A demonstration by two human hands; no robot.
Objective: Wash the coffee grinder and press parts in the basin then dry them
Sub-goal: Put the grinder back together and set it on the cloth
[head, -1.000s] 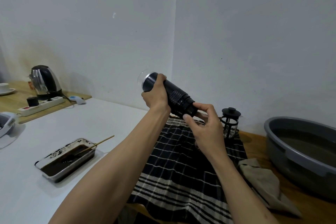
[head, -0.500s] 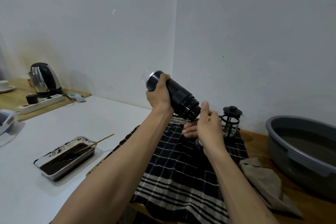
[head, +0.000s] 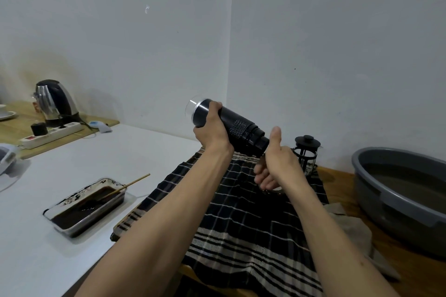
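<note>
Hands: left hand [head: 212, 128] wrapped round the upper barrel of the coffee grinder [head: 229, 125], held tilted in the air above the checked cloth [head: 241, 224]. Right hand [head: 277, 166] just beside the lower end of the grinder, thumb raised, fingers curled under; whether anything is held inside them cannot be told.
Grinder position: clear cap end up and to the left, stepped lower end down and to the right, near the French press [head: 306, 154].
Basin: grey basin [head: 376, 190] at far right on the wooden worktop [head: 337, 190], holding murky water, well apart from the grinder.
Current step (judgement): separating the lower section of the grinder before washing.
Risk, slip: smooth black barrel likely slick under one hand; loosened grip would drop it onto the cloth or against the press.
Risk, spill: leftover grounds likely to fall from the lowered end onto the cloth.
Risk, collision: glass press close behind the right hand; a sideways pull could knock it over.
Risk, loose part: small dark piece [head: 272, 191] on the cloth under the right hand, identity unclear; could roll away.
Materials: grinder cylindrical, matte black with a knurled band and ridged rings. Press glass in a black frame with a knobbed lid. Cloth woven, dark with pale lines. Beige rag [head: 352, 226] crumpled beside the basin.
Other: metal tray [head: 120, 196] of dark liquid with a wooden stick [head: 135, 182] on the white worktop [head: 60, 169].
</note>
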